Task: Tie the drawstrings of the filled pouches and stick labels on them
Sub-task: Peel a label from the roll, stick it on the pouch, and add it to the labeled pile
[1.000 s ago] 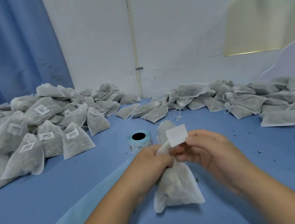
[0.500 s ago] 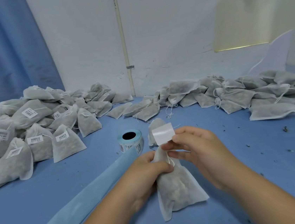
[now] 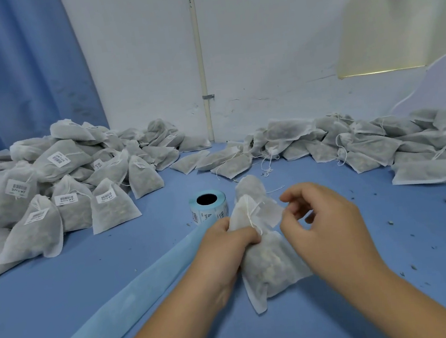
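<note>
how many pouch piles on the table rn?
2. A labelled pile at far left, an unlabelled pile at far right. Both run past the frame edges, so more may be hidden.

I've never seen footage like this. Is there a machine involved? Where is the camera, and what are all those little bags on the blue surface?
There is no machine here. These are a person's two bare hands, filmed by one camera worn on the head and looking down. The left hand grips the neck of a filled pouch resting on the blue table. The right hand, fingers curled, meets a white label beside the pouch top; whether it pinches the label is unclear. Just behind sits a roll of labels. The heap on the left carries barcode labels. The pouches on the right show none.
</note>
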